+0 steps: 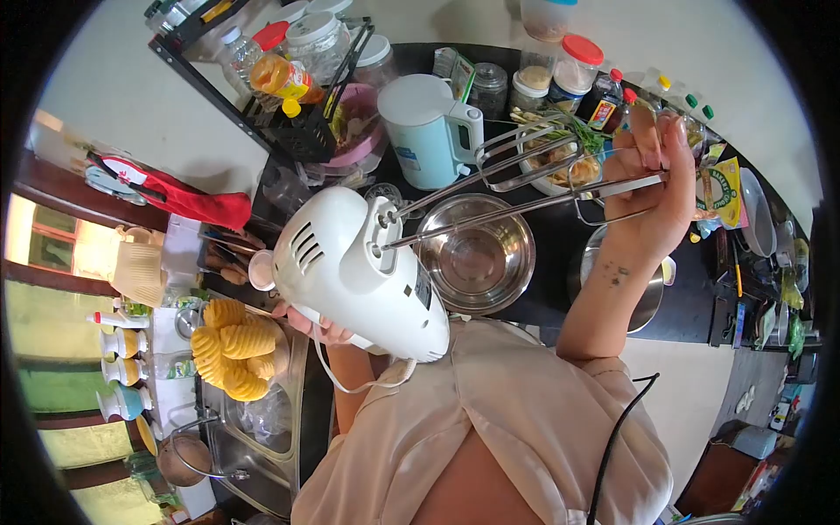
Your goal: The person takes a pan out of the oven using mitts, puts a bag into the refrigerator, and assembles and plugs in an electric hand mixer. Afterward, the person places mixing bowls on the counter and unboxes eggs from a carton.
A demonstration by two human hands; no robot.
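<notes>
A white hand mixer (372, 289) is held up in front of the chest, tilted, with two metal beaters (525, 206) fitted and pointing to the right. My left hand (319, 326) is wrapped round the mixer's handle from below, mostly hidden behind its body. At the far end of the beaters, my right hand (652, 171) has its fingers closed on one of them. Below the beaters a shiny steel bowl (477, 254) stands on the black counter. Partly behind my right forearm is a second steel bowl (646, 306). The mixer's white cord hangs under its body.
A light blue kettle (420, 131) stands behind the steel bowl, near a bowl of vegetables (551, 162). Jars and bottles line the counter's back. A black rack (302, 131) is at the upper left. Yellow ridged items (236, 350) lie beside the sink (254, 455) at left.
</notes>
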